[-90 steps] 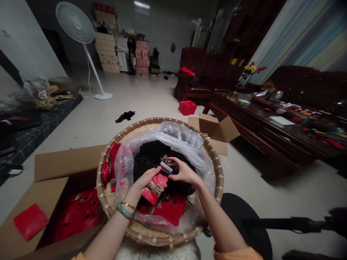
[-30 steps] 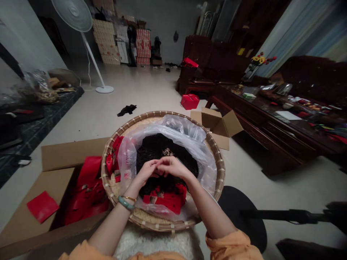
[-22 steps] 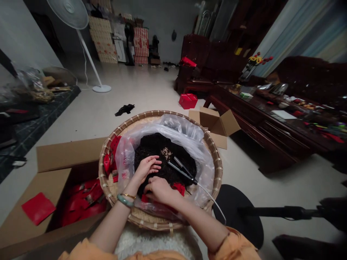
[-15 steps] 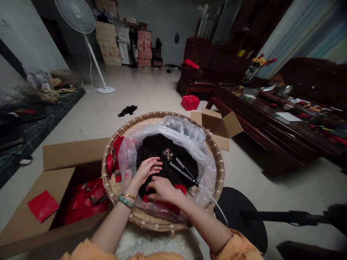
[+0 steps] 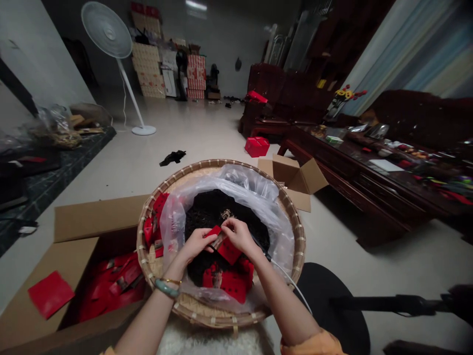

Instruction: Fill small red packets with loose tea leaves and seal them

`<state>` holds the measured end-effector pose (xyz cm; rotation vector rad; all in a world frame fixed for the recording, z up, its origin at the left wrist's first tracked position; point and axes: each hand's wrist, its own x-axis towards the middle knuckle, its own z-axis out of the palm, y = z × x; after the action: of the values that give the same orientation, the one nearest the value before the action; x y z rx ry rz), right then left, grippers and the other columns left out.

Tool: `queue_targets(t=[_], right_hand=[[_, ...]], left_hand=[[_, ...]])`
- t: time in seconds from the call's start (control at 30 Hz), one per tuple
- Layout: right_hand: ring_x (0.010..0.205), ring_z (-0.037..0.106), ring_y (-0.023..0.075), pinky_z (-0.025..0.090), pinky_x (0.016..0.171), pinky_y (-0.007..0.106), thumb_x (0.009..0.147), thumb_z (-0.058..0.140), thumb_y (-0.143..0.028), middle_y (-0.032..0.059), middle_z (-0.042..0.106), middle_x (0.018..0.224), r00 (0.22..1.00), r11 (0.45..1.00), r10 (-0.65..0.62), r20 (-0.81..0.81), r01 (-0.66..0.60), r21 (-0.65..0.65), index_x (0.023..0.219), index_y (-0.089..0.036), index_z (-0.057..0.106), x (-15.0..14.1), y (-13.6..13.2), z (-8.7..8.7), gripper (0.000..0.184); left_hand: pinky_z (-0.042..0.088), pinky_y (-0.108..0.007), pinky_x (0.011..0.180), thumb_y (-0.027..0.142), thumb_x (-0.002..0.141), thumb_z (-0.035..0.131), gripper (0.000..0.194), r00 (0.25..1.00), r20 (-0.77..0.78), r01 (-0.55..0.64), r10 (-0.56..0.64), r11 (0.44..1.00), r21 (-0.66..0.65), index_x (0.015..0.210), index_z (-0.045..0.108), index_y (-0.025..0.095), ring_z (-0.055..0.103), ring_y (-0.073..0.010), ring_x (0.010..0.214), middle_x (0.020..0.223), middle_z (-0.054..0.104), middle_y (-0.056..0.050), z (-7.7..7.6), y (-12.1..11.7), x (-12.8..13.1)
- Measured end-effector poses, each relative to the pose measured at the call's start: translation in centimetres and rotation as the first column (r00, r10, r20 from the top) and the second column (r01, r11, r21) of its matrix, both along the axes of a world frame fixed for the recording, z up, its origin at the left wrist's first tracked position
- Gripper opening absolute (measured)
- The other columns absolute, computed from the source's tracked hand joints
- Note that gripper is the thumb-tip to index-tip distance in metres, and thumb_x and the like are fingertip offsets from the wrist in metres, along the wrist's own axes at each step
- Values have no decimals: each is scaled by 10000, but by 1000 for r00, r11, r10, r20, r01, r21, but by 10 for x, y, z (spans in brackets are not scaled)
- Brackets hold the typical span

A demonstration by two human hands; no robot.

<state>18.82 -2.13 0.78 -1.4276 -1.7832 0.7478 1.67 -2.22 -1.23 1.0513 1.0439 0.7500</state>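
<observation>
Over a round woven basket (image 5: 300,236), my left hand (image 5: 199,242) grips a red packet (image 5: 229,252) by its left side. My right hand (image 5: 238,234) pinches the packet's upper edge with thumb and fingertips. Beneath both hands, a clear plastic bag (image 5: 283,224) lies spread around a heap of dark, loose, dry-looking material (image 5: 207,204), with a small pale patch on top. More red packets (image 5: 236,285) lie at the near side of the heap, and others (image 5: 150,231) at the basket's left. My right hand and forearm mostly hide the black clamp-like tool; its white cord (image 5: 291,282) shows.
A cardboard box (image 5: 79,256) of red packets stands at left, one packet (image 5: 50,294) on its flap. An open carton (image 5: 310,177) sits beyond the basket, near a dark wooden table (image 5: 332,162). A black round base (image 5: 334,305) is at right, a white fan (image 5: 143,130) farther back.
My hands were empty-looking above the heap; now they hold a red packet between them. My right hand has moved up and forward, covering the black tool. The view has tilted slightly upward.
</observation>
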Motion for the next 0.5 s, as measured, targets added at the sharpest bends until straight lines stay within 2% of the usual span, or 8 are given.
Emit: queue_targets(t=[0.07,0.13,0.2,0.37,0.5], right_hand=[[779,599,177,463,731,288,801,509,-198,66,661,866,994,990,-108,-17,109,88,906,-160,655,6,-3,-4,183],[857,600,201,477,785,325,816,499,-222,108,640,986,974,962,-221,-53,227,150,1082,-143,609,9,-11,-12,298],[908,602,213,485,818,346,833,474,-228,130,628,1043,959,944,-269,-92,282,171,1175,-140,561,7,-21,-23,364],[1118,536,229,441,942,397,879,366,-179,147,556,1236,960,925,-272,-63,278,259,1337,-147,415,-9,-38,-38,462],[1244,423,256,398,989,439,882,330,-159,165,422,1373,945,905,-310,108,258,338,1410,-108,275,-20,-43,-38,533]], left_hand=[[525,-233,545,327,646,714,328,983,65,-174,174,985,-3,886,663,110,638,-145,659,790,693,-52,0,-2,1],[556,-273,632,309,636,725,356,928,179,-328,326,944,-16,919,627,117,649,-149,724,873,690,-62,0,-6,2],[565,-301,679,291,625,734,379,879,267,-401,395,915,-31,932,584,127,654,-155,766,910,685,-64,2,-10,4],[575,-344,687,243,593,747,356,871,287,-408,400,912,-34,845,511,152,664,-166,762,823,678,-19,6,-20,11],[578,-331,677,214,603,730,434,887,246,-394,390,918,-36,993,550,158,670,-169,767,895,681,-36,5,-24,14]])
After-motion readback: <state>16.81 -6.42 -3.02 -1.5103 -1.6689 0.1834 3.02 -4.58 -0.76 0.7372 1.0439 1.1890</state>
